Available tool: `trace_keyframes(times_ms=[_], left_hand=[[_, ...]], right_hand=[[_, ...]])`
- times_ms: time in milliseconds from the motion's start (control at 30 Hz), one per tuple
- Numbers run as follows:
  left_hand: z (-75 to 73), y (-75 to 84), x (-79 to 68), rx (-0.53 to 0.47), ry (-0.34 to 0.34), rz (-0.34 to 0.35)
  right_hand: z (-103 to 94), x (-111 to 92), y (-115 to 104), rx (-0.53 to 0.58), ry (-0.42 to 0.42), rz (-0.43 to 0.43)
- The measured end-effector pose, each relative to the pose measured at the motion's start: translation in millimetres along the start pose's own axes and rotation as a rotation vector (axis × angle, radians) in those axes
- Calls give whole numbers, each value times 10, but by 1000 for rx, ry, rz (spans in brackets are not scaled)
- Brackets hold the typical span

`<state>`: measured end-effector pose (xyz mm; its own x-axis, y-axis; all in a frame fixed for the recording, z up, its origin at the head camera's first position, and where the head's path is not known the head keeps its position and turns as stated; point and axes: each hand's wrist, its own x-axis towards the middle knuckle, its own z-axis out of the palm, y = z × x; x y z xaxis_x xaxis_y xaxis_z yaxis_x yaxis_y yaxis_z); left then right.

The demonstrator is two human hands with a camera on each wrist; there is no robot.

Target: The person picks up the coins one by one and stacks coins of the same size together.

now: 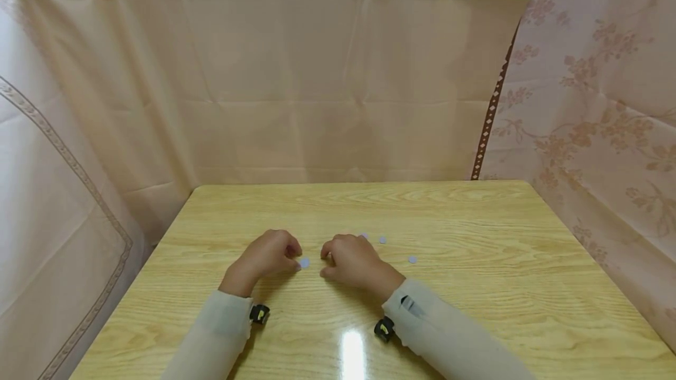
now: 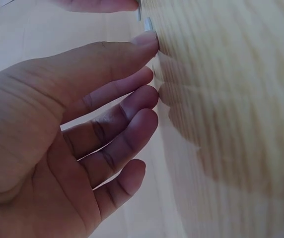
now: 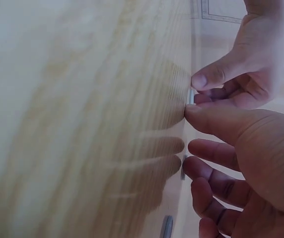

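My left hand (image 1: pixel 270 253) rests low over the table, fingers loosely bent, its thumb tip right at the edge of a small pale flat piece (image 1: pixel 304 263). In the left wrist view the thumb and the fingers stand apart, the pale piece (image 2: pixel 148 24) just beyond the thumb tip. Across from it, my right hand (image 1: pixel 351 258) has its fingertips down at the tabletop, thumb and index finger spread with nothing between them. Seen from the right wrist, one thin piece (image 3: pixel 183 168) stands by the fingertips.
Beyond my right hand lies a pale piece (image 1: pixel 364 235), partly covered by the hand. Another small piece (image 1: pixel 382 240) is just right of it, and one more piece (image 1: pixel 412 260) lies nearer me. A beige curtain (image 1: pixel 338 87) hangs behind the wooden table (image 1: pixel 475 309).
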<state>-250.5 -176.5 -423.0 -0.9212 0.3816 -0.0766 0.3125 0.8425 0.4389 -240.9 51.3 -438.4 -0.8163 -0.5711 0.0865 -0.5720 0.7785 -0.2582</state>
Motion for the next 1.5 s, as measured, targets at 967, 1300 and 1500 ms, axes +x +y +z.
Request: trace_keyframes(times_ms=[967, 1300, 1500], left_hand=[[58, -36, 17, -80, -32, 84], [68, -60, 26, -173, -88, 64], [84, -67, 34, -217, -108, 24]], right_hand=[[63, 152, -247, 84, 26, 67], [43, 157, -269, 75, 21, 98], [35, 160, -275, 61, 8, 109]])
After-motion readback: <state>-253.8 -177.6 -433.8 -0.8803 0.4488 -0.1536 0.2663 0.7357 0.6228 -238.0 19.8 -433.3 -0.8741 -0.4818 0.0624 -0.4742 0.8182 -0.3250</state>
